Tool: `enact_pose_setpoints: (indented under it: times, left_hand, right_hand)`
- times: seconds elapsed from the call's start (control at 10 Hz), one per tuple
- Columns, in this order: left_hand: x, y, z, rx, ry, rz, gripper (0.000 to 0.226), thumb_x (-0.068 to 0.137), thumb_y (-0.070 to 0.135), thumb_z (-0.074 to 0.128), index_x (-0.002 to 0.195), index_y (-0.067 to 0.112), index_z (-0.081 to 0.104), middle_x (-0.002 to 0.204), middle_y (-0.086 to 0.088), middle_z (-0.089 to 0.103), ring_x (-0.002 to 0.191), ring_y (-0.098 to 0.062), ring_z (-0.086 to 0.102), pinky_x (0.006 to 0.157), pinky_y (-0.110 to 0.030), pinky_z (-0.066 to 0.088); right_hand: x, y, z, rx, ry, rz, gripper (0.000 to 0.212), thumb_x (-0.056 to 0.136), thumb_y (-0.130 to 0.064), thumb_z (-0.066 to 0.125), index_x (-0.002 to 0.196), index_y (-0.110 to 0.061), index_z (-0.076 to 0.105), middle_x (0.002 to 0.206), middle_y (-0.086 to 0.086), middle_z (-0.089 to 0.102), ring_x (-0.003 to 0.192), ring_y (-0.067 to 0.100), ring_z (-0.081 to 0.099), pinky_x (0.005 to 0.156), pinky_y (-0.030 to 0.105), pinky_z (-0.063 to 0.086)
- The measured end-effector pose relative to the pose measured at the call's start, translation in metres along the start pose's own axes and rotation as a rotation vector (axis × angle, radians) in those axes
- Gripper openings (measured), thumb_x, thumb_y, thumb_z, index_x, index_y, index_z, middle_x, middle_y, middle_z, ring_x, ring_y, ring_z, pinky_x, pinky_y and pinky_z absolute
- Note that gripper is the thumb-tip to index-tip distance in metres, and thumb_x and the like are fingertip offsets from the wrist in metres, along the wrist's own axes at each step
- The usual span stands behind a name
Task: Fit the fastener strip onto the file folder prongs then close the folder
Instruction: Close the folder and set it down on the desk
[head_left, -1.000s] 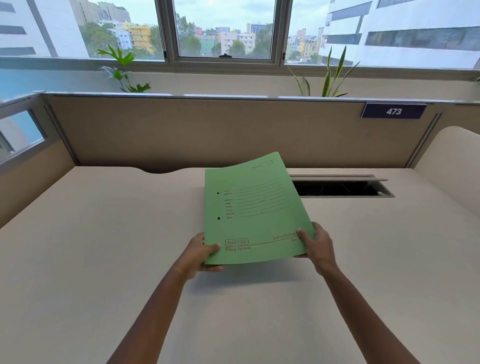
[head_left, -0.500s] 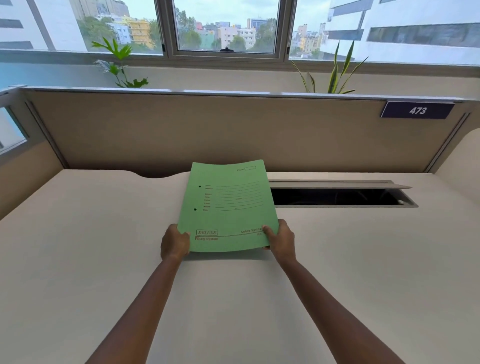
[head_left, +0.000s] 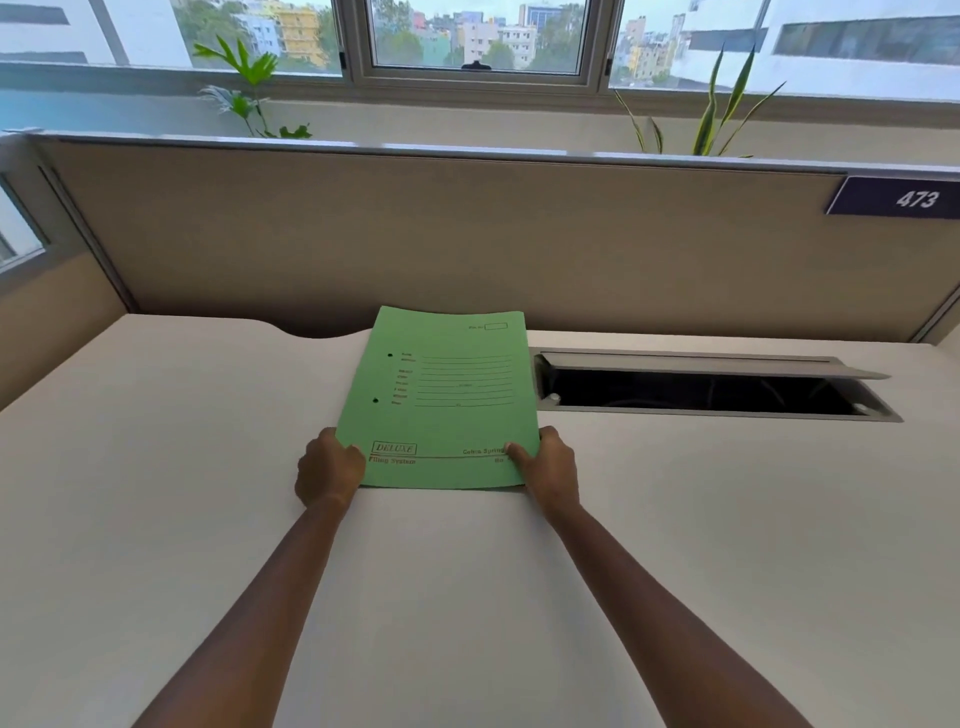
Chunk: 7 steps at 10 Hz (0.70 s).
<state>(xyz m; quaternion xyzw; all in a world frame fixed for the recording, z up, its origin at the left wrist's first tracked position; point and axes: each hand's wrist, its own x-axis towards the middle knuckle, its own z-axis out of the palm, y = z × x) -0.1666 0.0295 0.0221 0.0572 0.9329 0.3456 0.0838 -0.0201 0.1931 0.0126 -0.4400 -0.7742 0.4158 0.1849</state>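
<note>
The green file folder (head_left: 441, 395) is closed, front cover up, and now lies low toward the far edge of the desk (head_left: 182, 467), just left of the open cable tray (head_left: 711, 387). A second ago it was tipped steeply up off the surface with a broad shadow beneath it; half a second ago it was lower but still raised at the near end. Now only a thin shadow shows under its near edge, and whether that edge touches the desk cannot be told. Its far edge reaches the partition panel (head_left: 467, 234).

The left hand (head_left: 330, 470) grips the folder's near left corner, fingers curled under and the thumb on the cover beside the printed "DELUXE" box. The right hand (head_left: 550, 467) pinches the near right corner, thumb pressed on top over the red lettering and fingers hidden beneath. Both holds match those in the earlier pictures, though both arms have stretched further forward.

Two punched holes show along the cover's left margin. The number plate (head_left: 898, 197) reading 473 sits at the partition's right end, nearer the picture's edge than before.
</note>
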Motion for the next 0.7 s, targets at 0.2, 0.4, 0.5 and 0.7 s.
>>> enact_pose_setpoints:
  times: [0.2,0.4,0.5,0.7]
  left_hand:
    - [-0.006,-0.005,0.002,0.175,0.093,0.071,0.036,0.091,0.016,0.051,0.121,-0.002,0.053,0.122,-0.029,0.051,0.114,-0.044,0.048,0.093,-0.048,0.044]
    - [-0.018,-0.004,0.005,0.317,0.143,0.132,0.036,0.091,0.019,0.052,0.118,-0.004,0.052,0.123,-0.026,0.049,0.114,-0.040,0.046,0.093,-0.046,0.042]
    - [-0.033,-0.002,0.009,0.326,0.198,0.227,0.048,0.088,0.018,0.056,0.128,-0.006,0.045,0.129,-0.029,0.047,0.120,-0.042,0.044,0.095,-0.050,0.040]
    - [-0.074,0.005,0.036,0.337,0.148,0.464,0.057,0.080,0.017,0.069,0.127,-0.008,0.051,0.132,-0.034,0.051,0.125,-0.048,0.046,0.099,-0.057,0.043]
  right_hand:
    - [-0.003,-0.003,-0.003,-0.292,0.016,-0.008,0.044,0.087,-0.035,0.055,0.114,-0.001,0.047,0.120,0.017,0.052,0.105,0.035,0.056,0.081,0.038,0.046]
    - [-0.010,0.001,-0.013,-0.391,0.045,-0.039,0.051,0.086,-0.036,0.056,0.123,-0.003,0.043,0.126,0.017,0.042,0.109,0.035,0.051,0.081,0.040,0.048]
    - [-0.019,0.010,-0.025,-0.382,0.108,-0.075,0.049,0.089,-0.032,0.052,0.128,-0.005,0.041,0.128,0.016,0.042,0.112,0.033,0.048,0.082,0.041,0.048]
    - [-0.041,0.039,-0.055,-0.419,0.240,-0.202,0.037,0.089,-0.020,0.053,0.121,-0.002,0.052,0.120,0.020,0.053,0.110,0.037,0.051,0.081,0.045,0.049]
